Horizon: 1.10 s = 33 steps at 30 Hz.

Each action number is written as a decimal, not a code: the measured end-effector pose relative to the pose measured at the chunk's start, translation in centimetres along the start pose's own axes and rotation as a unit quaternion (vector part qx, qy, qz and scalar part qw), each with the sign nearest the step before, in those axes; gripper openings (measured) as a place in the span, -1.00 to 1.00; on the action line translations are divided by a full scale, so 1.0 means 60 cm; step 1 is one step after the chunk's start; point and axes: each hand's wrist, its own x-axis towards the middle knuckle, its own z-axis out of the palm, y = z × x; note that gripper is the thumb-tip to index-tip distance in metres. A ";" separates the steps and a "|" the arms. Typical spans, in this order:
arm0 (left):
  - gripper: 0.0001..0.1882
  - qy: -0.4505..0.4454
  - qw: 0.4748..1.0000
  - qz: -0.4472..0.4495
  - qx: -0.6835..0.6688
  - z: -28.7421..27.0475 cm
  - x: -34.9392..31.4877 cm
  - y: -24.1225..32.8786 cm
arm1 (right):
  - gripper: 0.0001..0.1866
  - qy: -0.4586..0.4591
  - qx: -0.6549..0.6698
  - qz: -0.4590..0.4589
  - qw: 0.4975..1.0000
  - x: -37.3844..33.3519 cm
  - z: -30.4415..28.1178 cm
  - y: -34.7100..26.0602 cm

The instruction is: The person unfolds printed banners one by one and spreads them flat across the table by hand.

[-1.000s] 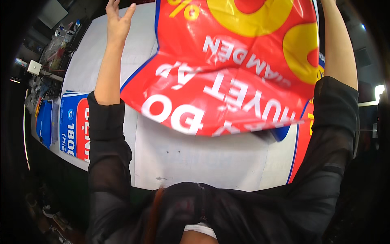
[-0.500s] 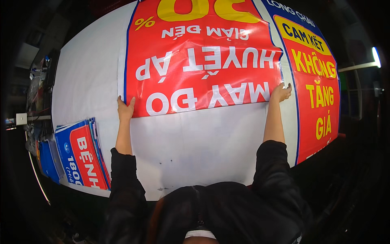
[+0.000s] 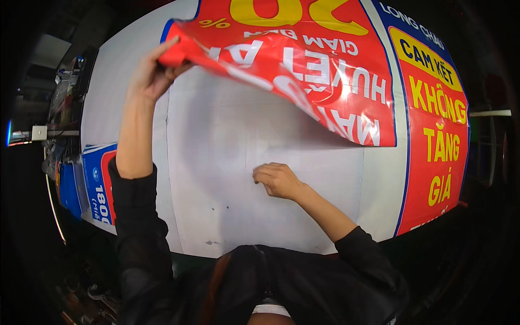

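Observation:
A red banner (image 3: pixel 336 81) with white and yellow lettering and a blue border lies across the far half of the white table (image 3: pixel 260 116). Its near left corner is lifted off the surface, and the near edge sags in a slant down to the right corner, which rests on the table. My left hand (image 3: pixel 154 70) is closed on that raised corner. Apart from the banner, my right hand (image 3: pixel 276 180) hovers over the bare tabletop with its fingers curled together; whether anything small is in them is hidden.
Along the right side lies another red and blue banner (image 3: pixel 430 146) with a yellow label. At the near left is a stack of folded blue and red printed sheets (image 3: pixel 98 181), partly behind my left arm. Beyond the left edge are a blue object (image 3: pixel 70 189) and dark clutter.
My left hand has raised the banner's near left corner up and away from me. My right hand has let go of the right corner and moved left toward the middle.

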 end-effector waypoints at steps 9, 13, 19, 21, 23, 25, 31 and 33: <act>-0.74 -0.252 0.935 0.194 -0.156 0.226 0.074 0.149 | -0.46 0.135 -0.467 0.247 0.838 0.164 -0.181 0.318; -0.57 -0.273 0.946 0.175 0.003 0.222 0.089 0.153 | -0.71 0.016 -0.406 0.302 0.862 0.227 -0.292 0.320; -0.21 0.179 0.796 0.385 0.431 0.097 0.063 0.100 | -0.67 -0.036 -0.290 0.212 0.933 0.300 -0.542 0.052; -0.13 0.263 0.803 0.291 0.448 0.051 -0.009 0.065 | -0.68 -0.107 -0.237 0.202 0.944 0.261 -0.547 -0.083; 0.07 0.219 0.952 0.105 0.188 0.038 -0.123 0.033 | -0.66 -0.168 -0.226 0.195 0.940 0.189 -0.515 -0.195; 0.01 0.100 0.988 0.085 0.086 -0.023 -0.181 -0.029 | -0.63 -0.241 -0.243 0.185 0.921 0.097 -0.470 -0.285; -0.55 0.059 0.988 -0.009 0.144 -0.064 -0.395 -0.195 | -0.57 -0.379 -0.094 0.293 0.873 -0.122 -0.322 -0.401; -0.61 0.040 0.977 -0.079 0.193 -0.069 -0.466 -0.230 | -0.58 -0.350 -0.065 0.342 0.869 -0.216 -0.261 -0.415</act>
